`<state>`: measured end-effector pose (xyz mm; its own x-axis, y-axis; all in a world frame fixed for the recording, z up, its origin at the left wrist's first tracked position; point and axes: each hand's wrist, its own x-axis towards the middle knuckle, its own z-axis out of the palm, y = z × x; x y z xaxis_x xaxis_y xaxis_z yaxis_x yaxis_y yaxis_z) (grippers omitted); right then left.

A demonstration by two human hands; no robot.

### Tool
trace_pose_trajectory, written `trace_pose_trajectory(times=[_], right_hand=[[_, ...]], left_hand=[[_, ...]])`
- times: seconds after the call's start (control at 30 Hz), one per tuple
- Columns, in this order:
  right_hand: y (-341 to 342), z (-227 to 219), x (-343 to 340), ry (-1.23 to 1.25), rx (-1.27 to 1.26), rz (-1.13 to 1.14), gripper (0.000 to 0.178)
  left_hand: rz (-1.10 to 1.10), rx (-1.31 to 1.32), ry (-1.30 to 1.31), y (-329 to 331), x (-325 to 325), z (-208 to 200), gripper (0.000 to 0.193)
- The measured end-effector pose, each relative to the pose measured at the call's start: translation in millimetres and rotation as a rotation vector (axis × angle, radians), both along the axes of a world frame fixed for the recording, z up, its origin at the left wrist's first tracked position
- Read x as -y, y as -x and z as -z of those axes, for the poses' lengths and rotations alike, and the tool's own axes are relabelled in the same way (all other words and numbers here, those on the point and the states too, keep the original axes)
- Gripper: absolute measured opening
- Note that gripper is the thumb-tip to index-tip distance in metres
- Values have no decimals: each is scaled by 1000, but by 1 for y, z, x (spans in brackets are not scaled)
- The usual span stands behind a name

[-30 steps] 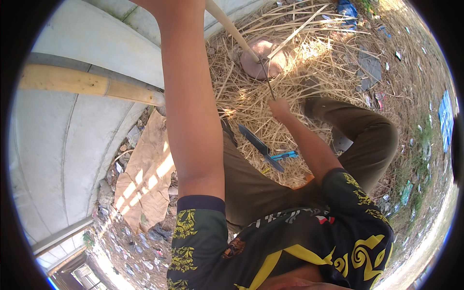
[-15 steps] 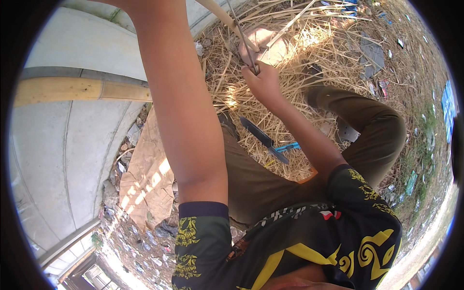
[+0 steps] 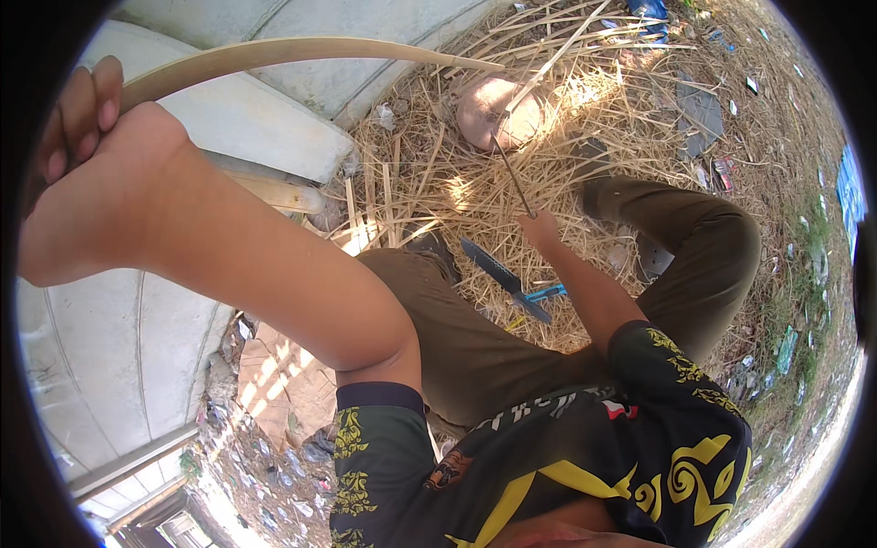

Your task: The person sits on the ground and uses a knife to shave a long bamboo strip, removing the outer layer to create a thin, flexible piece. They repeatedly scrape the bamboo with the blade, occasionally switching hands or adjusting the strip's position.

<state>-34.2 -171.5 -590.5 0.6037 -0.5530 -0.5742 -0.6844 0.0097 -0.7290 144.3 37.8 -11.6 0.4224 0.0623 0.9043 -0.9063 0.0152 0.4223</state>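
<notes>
My left hand [image 3: 87,119] is raised close to the camera at the upper left, gripping one end of a long pale bamboo strip [image 3: 301,50] that arcs across the top of the view. My right hand [image 3: 541,226] reaches down over my knees and pinches a thin dark sliver [image 3: 512,173] that points up toward a bare foot [image 3: 493,110]. A dark knife with a blue handle [image 3: 507,279] lies on the straw between my legs, just left of my right forearm.
Dry straw and split bamboo strips [image 3: 429,173] cover the ground ahead. A grey concrete slab [image 3: 247,128] and curved wall lie to the left, with a piece of cardboard [image 3: 283,384] below. Litter dots the grass [image 3: 786,274] on the right.
My left arm has swung up and left, bending the bamboo strip into an arc. My right hand has dropped from near the foot back toward my knee, holding the sliver.
</notes>
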Motion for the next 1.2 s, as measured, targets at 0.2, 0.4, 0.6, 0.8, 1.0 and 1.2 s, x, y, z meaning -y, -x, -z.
trace_pose_trajectory(times=[0.2,0.4,0.6,0.8,1.0,1.2], right_hand=[[-39,-67,9,-388,385,482,54],[-68,-232,87,-816,1081,875,92],[-29,-360,206,-1141,1631,1096,47],[38,-399,223,-1277,1767,796,31],[50,-386,174,-1099,1675,795,40],[39,-368,188,-1371,1456,1012,39]], left_hand=[[587,-291,550,6,42,22,46],[1089,-569,640,-47,4,92,46],[1101,-815,682,-42,5,148,44],[1356,-993,681,-54,32,190,46],[1104,-1445,380,-21,93,198,55],[114,-1706,-30,12,111,253,87]])
